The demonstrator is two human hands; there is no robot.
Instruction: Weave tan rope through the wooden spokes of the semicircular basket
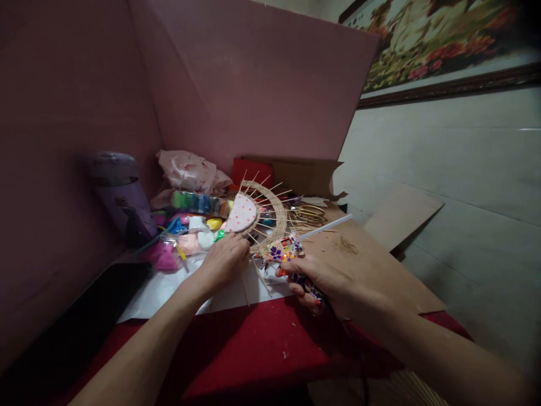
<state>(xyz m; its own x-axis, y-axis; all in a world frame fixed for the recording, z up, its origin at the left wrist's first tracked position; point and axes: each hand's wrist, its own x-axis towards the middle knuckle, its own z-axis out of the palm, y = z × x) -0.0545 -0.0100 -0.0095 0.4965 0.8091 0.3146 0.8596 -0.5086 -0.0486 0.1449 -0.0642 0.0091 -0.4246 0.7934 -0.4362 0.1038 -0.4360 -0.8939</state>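
My left hand (230,256) is closed on the lower edge of a half-round craft piece of thin wooden sticks and twine (279,217). The sticks fan outward past a woven twine band, and a half-circle of white cloth with pink dots (243,214) forms its centre. My right hand (313,279) is wrapped round the handle of a flower-patterned hot glue gun (285,248). A translucent glue stick (325,226) juts from its back, up to the right. The gun's nozzle points left, close to the lower end of the twine band; whether they touch I cannot tell.
Bags of coloured clay (196,225) lie behind my left hand, beside a purple bottle (124,203). Gold-handled scissors (310,213) and twine scraps (346,245) rest on brown cardboard (380,276). White paper (164,290) covers part of the red tablecloth (253,349). Pink panels stand behind.
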